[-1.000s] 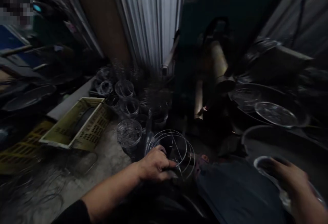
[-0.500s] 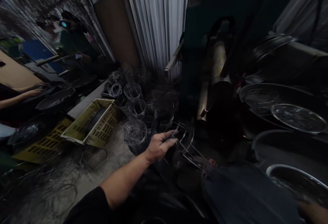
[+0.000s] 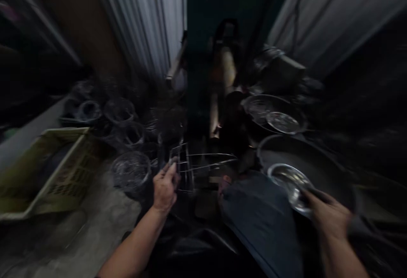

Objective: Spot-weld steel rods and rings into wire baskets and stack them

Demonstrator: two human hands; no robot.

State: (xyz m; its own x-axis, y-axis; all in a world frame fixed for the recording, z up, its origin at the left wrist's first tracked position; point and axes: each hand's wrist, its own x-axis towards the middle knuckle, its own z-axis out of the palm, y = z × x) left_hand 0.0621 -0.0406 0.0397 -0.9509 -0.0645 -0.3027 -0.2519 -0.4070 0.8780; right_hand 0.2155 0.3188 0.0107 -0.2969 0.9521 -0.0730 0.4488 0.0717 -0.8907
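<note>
The picture is dark and blurred. My left hand (image 3: 165, 186) grips the edge of a wire frame basket (image 3: 197, 165), which it holds tilted above the floor in front of me. My right hand (image 3: 327, 216) is at the lower right and holds a shiny round metal bowl (image 3: 291, 184) by its rim. My knee in dark trousers (image 3: 257, 218) lies between the two hands.
Stacks of wire baskets (image 3: 130, 172) stand on the floor at the left, beside a yellow plastic crate (image 3: 41, 172). Large dark basins (image 3: 305, 159) and metal bowls (image 3: 275, 116) crowd the right. A dark machine (image 3: 222, 78) stands ahead, before corrugated sheet walls.
The view swung right. My left hand shifted its hold on the wire frame and turned it. My right hand came back into view, holding the metal bowl higher.
</note>
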